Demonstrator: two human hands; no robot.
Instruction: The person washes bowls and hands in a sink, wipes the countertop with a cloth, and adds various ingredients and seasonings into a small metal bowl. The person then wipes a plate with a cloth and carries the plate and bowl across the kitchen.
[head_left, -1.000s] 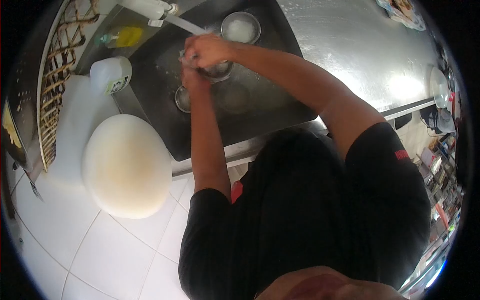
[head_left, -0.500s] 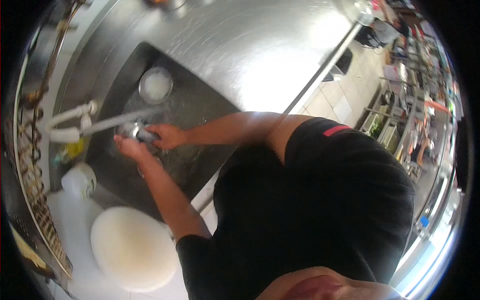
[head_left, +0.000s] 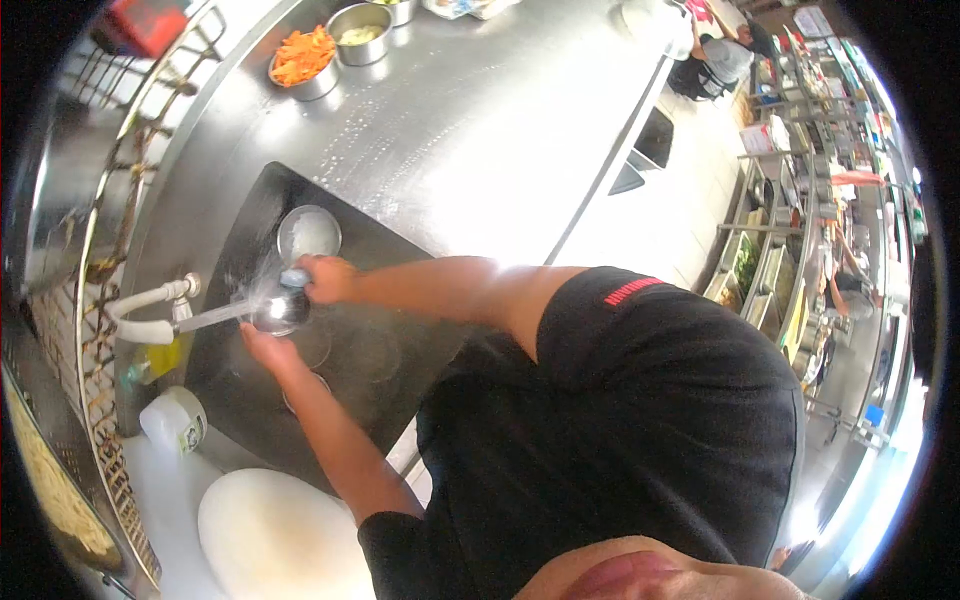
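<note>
My left hand (head_left: 268, 348) grips the near edge of a shiny round metal bowl (head_left: 283, 316), held tilted over the dark sink (head_left: 235, 405). A grey-blue sponge (head_left: 293, 278) is in my right hand (head_left: 330, 280), at the bowl's upper rim. Water runs from the white faucet (head_left: 145, 328) onto the bowl and sprays off it. Above my right hand, a second metal bowl (head_left: 309, 233) sits in the sink with whitish, cloudy contents. Faint round shapes lie lower in the sink, partly hidden by my left forearm.
A white jug (head_left: 173, 420) and a round white board (head_left: 275, 535) stand beside the sink. On the steel counter (head_left: 430, 120) are a container of orange pieces (head_left: 303, 62) and another metal container (head_left: 360, 38). A co-worker (head_left: 715, 65) is at the upper right.
The view has shifted upward, showing more counter and the food containers. The bowl has tilted in my left hand, and water now splashes off it. My right hand has moved to its upper rim.
</note>
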